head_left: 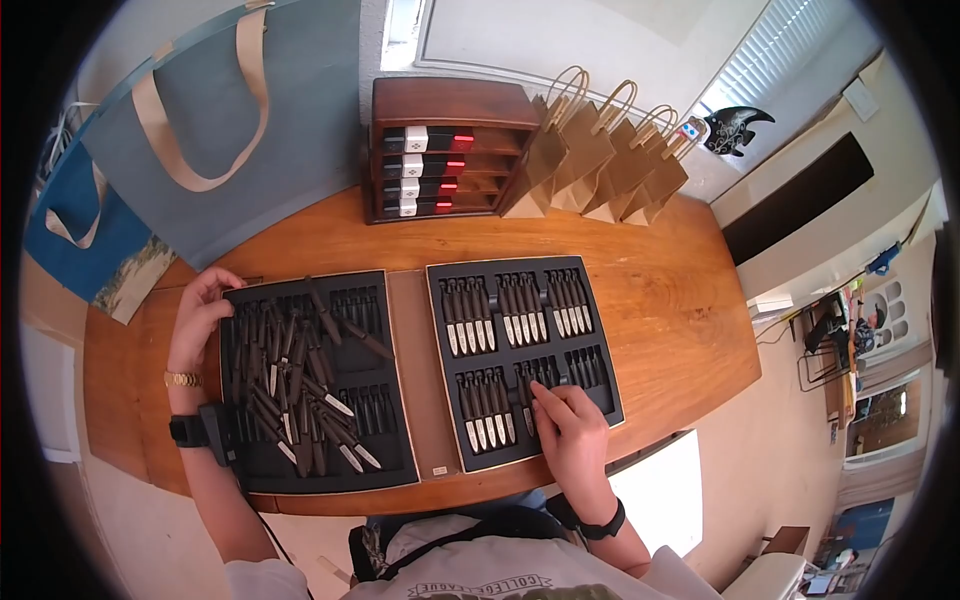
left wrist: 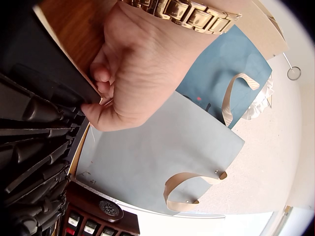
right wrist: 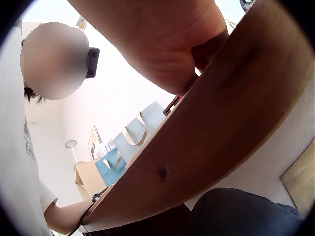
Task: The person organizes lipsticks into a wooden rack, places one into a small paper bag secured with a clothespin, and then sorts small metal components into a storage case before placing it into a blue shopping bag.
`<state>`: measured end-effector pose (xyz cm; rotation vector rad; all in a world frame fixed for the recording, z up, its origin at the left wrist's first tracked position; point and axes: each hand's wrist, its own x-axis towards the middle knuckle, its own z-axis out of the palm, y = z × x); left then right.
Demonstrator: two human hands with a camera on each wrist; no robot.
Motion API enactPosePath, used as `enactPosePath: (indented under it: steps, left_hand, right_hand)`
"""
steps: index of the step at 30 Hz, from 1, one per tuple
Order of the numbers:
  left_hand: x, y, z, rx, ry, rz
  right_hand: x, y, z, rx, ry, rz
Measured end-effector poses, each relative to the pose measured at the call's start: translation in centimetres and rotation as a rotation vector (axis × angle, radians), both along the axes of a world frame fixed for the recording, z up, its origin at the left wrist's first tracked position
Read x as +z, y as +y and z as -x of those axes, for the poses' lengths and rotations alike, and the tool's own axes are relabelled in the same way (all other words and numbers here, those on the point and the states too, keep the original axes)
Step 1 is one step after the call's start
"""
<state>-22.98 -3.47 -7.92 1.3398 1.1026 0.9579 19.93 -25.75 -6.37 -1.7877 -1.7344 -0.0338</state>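
A long case lies unfolded on the table as two black trays. In the left tray [head_left: 400,462], small dark-handled knives [head_left: 290,365] with silvery blades lie in a loose heap over the slots. My left hand [head_left: 205,305] holds this tray's far left corner, thumb on the rim and fingers curled outside it, as the left wrist view shows. Knives stand in neat rows in the right tray [head_left: 436,300]. At its near middle compartment, my right hand [head_left: 572,428] pinches a small knife [head_left: 527,405], partly hidden by the fingers. The table edge blocks it in the right wrist view.
Behind the trays stand a wooden rack [head_left: 450,100] with small boxes, several brown paper bags [head_left: 590,150] and a large grey-blue gift bag [head_left: 300,130]. A blue bag [head_left: 65,240] is at the far left. The wooden table [head_left: 670,340] ends close to my body.
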Motion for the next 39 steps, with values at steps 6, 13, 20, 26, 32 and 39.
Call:
enactPosePath:
  steps: [6,13,20,26,32,39]
  left_hand:
    - [0.6,-0.3,-0.2,0.036,0.067,0.019]
    - [-0.2,0.0,0.3,0.011,0.031,0.026]
    - [-0.2,-0.1,0.1,0.027,0.019,0.007]
    - [0.0,-0.1,0.1,0.026,0.039,0.000]
    - [0.1,-0.3,-0.3,0.055,0.078,-0.024]
    - [-0.2,-0.2,-0.1,0.019,0.017,-0.029]
  right_hand:
    - [0.0,0.5,-0.9,0.094,-0.060,-0.040]
    - [2.3,1.0,-1.9,0.197,-0.112,0.143]
    - [1.8,0.6,-2.4,0.241,-0.032,0.172]
    - [2.2,0.0,-3.5,0.295,0.181,0.231]
    - [3.0,0.5,-3.6,0.319,0.087,0.293]
    - [4.6,1.0,-2.6,0.339,-0.098,0.290]
